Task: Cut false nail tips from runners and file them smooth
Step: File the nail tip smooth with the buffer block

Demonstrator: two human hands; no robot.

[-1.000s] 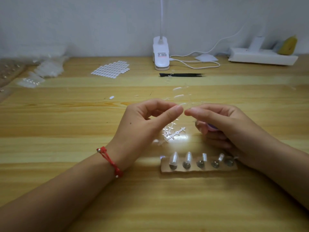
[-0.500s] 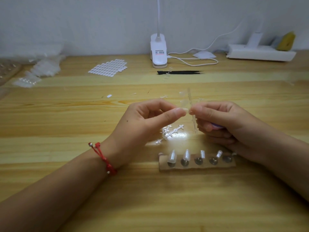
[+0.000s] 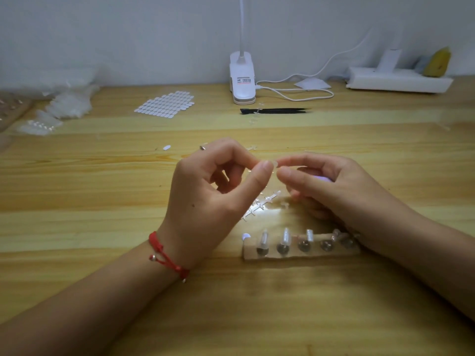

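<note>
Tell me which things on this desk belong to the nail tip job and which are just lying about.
Job: nail tip, held by left hand and right hand; runners; tip stand.
Lying about: lamp, cable, power strip, black tool, sticker sheet, bags.

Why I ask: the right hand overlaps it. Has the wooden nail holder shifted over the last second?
No. The wooden holder stays put, left end in line below the lamp base, right end behind the right hand.

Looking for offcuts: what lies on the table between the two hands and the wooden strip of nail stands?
Head view: a loose pile of clear plastic cross-shaped runner scraps.
</note>
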